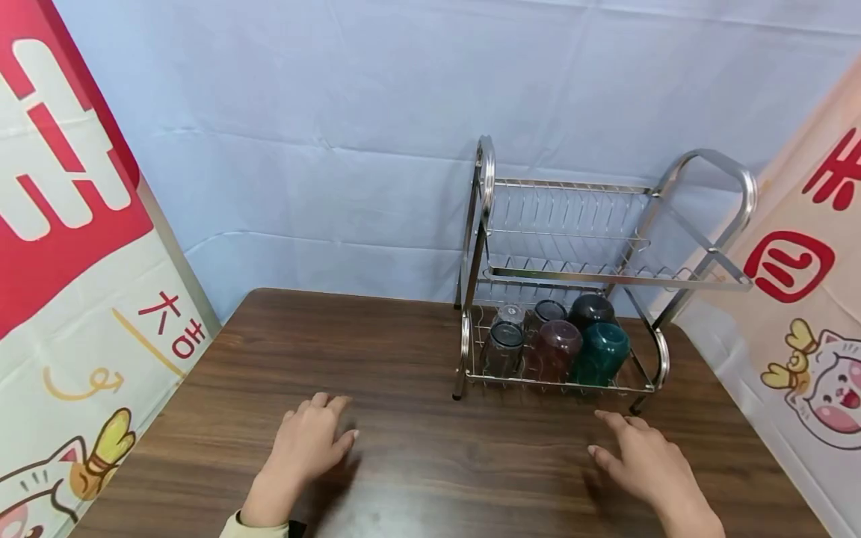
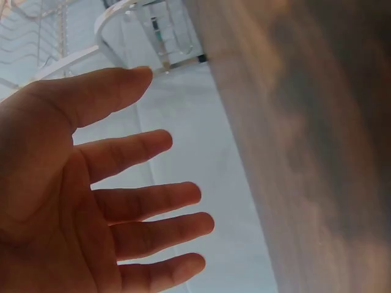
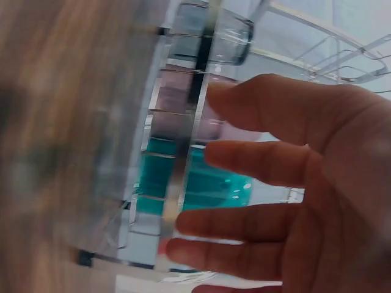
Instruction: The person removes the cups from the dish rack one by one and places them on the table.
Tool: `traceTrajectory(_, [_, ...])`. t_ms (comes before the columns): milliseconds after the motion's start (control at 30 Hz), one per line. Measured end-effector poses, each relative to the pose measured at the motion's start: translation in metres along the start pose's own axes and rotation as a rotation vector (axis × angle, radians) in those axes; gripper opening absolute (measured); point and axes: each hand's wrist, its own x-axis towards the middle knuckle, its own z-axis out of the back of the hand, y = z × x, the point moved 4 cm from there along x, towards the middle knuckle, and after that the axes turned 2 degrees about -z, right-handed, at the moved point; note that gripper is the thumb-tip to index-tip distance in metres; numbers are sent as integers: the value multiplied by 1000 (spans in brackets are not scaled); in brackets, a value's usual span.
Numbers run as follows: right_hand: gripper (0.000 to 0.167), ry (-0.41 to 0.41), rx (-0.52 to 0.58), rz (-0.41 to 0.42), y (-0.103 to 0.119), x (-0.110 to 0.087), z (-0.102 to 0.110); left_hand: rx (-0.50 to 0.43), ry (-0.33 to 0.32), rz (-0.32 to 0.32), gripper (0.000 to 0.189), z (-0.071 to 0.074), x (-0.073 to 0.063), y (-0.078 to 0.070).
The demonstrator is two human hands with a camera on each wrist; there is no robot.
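Left hand and right hand, fingers loosely spread, over wood-grain table; beyond the right, one two-tier metal rack, six tinted and clear glasses on its lower tier.

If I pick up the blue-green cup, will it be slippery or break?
The blue-green cup looks smooth and shiny, so it might be slippery. It's see-through, perhaps glass or hard plastic, so it could crack if dropped. Pushed sideways, it would probably bump the purple cup close beside it.
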Motion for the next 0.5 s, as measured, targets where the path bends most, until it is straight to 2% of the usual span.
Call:
traceTrajectory(133, [57,29,17,-6,3,5,7,-30,11,-10,45,3,9,-2])
traceTrajectory(300, [59,61,30,-14,6,10,14,-78,53,-26,45,3,19,-4])
traceTrajectory(500, [56,2,34,36,13,16,18,-120,67,-41,44,1,31,-9])
